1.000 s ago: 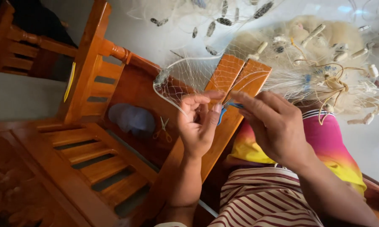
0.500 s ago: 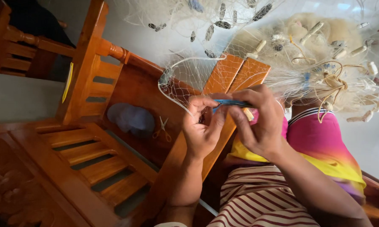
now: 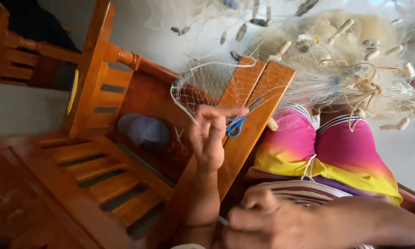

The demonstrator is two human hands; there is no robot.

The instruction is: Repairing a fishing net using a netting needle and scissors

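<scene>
Pinched in your left hand, the fishing net fans just above it; keep it taut, blue-handled scissors just beside, while your right hand draws back below, its closure unclear

Single head cam, looks steeply down, close on left hand and wooden bench; frame rolled sideways. No second view, no overlap.

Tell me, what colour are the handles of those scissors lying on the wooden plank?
Blue. The scissors show in the head view, beside the left hand.
</scene>
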